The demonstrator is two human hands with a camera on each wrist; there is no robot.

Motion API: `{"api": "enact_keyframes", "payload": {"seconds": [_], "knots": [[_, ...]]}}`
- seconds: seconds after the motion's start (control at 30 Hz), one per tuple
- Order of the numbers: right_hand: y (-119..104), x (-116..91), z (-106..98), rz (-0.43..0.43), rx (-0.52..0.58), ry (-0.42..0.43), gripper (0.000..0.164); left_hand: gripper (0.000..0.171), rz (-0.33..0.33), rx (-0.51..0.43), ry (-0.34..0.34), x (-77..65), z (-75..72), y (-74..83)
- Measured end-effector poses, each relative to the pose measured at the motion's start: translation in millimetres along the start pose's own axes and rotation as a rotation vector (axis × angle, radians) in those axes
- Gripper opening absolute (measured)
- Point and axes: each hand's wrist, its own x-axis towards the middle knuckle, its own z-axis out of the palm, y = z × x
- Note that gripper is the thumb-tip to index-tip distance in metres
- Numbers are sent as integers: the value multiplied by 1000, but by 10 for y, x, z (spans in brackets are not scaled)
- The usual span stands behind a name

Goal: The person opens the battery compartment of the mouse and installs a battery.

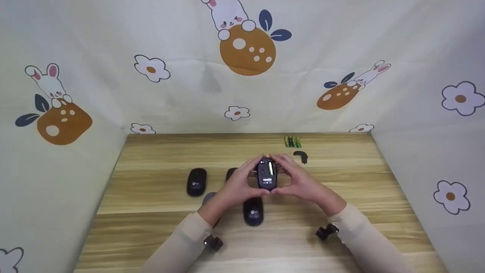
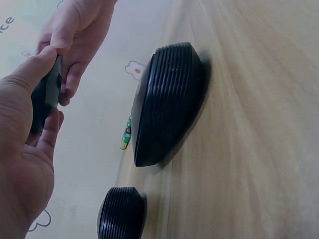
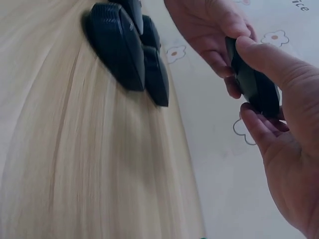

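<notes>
Both hands hold a black computer mouse [image 1: 267, 182] above the table, its underside facing up towards the head camera. A bright, greenish strip, apparently a battery [image 1: 271, 168], shows in the slot in that underside. My left hand [image 1: 239, 182] grips the mouse's left side between thumb and fingers. On the other side, my right hand [image 1: 299, 181] grips it likewise, and the two thumbs come close at the near end. In the left wrist view the mouse [image 2: 46, 97] appears edge-on. A dark curved cover piece [image 1: 302, 156] lies just beyond the right hand.
Several green batteries [image 1: 293, 142] lie side by side near the back edge. A black mouse [image 1: 196, 182] rests at left, another mouse [image 1: 253, 212] below the hands. A dark mouse [image 1: 230, 172] and a greyish mouse [image 1: 208, 197] are partly hidden by the left arm. Patterned cloth [image 1: 182, 98] encloses the wooden table [image 1: 151, 223].
</notes>
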Motion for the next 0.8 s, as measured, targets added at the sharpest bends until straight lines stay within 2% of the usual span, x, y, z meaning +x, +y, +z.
{"api": "enact_keyframes", "payload": {"seconds": [0.37,0.67,0.8], "knots": [[83,-10,-83,2,-61,43,105,114,-80,68,-36,105,-13,22],[148,7,-197,24,-119,72,103,111,-89,157,-56,289,-17,49],[183,7,-272,50,-131,78,102,110,-73,200,-66,382,6,58]]}}
